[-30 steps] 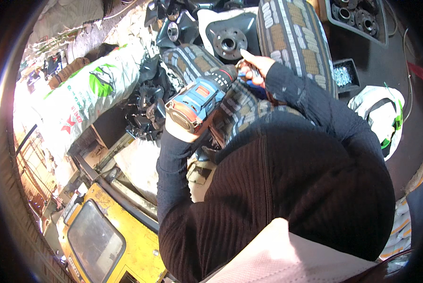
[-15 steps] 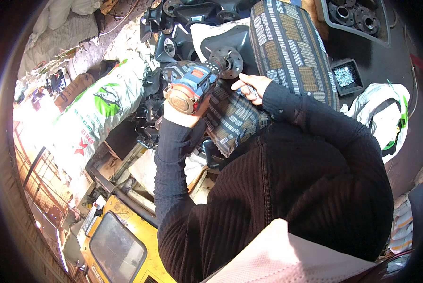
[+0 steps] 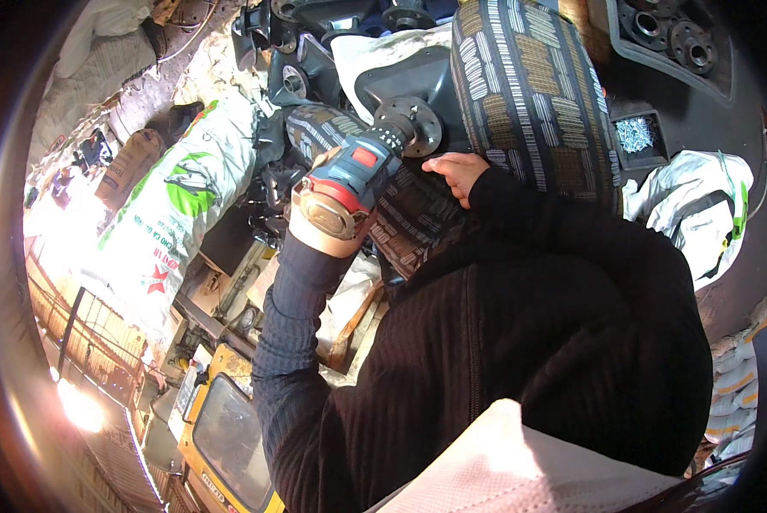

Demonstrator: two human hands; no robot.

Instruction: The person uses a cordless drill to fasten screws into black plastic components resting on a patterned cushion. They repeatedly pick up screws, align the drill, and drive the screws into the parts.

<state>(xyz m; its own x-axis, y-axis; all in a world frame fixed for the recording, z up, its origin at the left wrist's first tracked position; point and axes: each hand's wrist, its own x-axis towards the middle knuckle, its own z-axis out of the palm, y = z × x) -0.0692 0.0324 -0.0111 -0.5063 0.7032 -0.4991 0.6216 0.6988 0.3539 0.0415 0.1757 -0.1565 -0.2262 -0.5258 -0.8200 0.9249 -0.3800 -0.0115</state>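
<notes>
while the left hand (image 3: pixel 308 235) is wrapped around a blue and red drill (image 3: pixel 359 171), its fingers clamped on the tool though mostly hidden behind it, the drill points to the far right, its front end overlapping the left side of a round metal flange (image 3: pixel 431 124); i cannot tell whether the two touch. the flange sits at the near end of a black flared part (image 3: pixel 413 79), left of a large patterned cloth bulge (image 3: pixel 529 98). the right hand (image 3: pixel 462 177) is near the flange, on its near right, its fingers drawn together; whether they pinch anything, i cannot tell. farther right, small silvery screws (image 3: pixel 634 134) lie in a dark tray (image 3: pixel 649 161), with a white bag (image 3: pixel 678 201) nearer. a printed white sack (image 3: pixel 221 141) lies left.
</notes>
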